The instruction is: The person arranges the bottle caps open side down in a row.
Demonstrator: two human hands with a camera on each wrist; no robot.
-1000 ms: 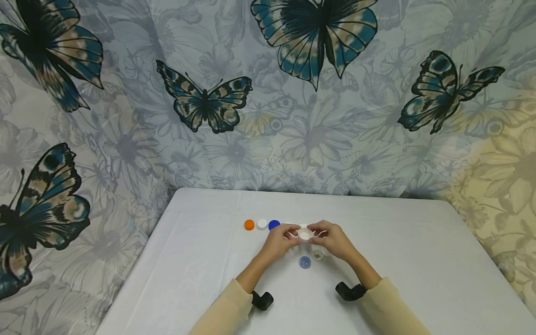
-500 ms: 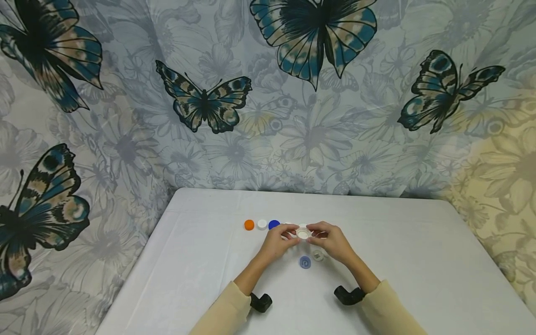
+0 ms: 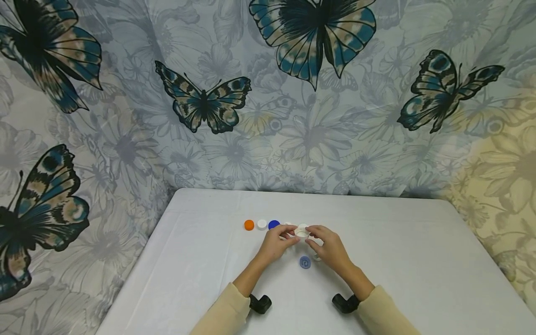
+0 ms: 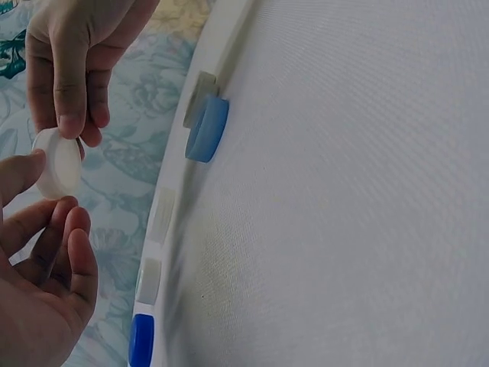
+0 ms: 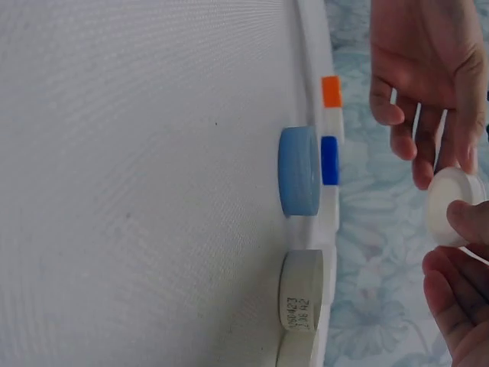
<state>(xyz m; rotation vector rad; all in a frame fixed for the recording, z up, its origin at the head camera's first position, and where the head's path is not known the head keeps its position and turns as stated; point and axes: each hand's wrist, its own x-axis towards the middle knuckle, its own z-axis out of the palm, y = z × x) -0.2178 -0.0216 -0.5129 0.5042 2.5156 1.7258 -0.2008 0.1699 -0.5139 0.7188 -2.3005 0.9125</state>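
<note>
A white bottle cap is held up off the table between both hands. My left hand pinches its left edge; in the left wrist view, the thumb and fingertips meet the cap's rim. From the other side my right hand grips it, its thumb lying on the cap's face in the right wrist view. Below the hands a light blue cap lies on the table. Beside it is a whitish cap with printed characters on its side, mostly covered by the right hand in the head view.
At the left of the hands, an orange cap, a white cap and a dark blue cap form a row. More white caps continue it, partly behind the hands. A white cloth covers the table; butterfly-patterned fabric hangs behind.
The held cap has shifted slightly left and up. My right hand has moved a little left, its thumb and forefinger spreading apart, and now covers more of the whitish cap. The left hand barely moved.
</note>
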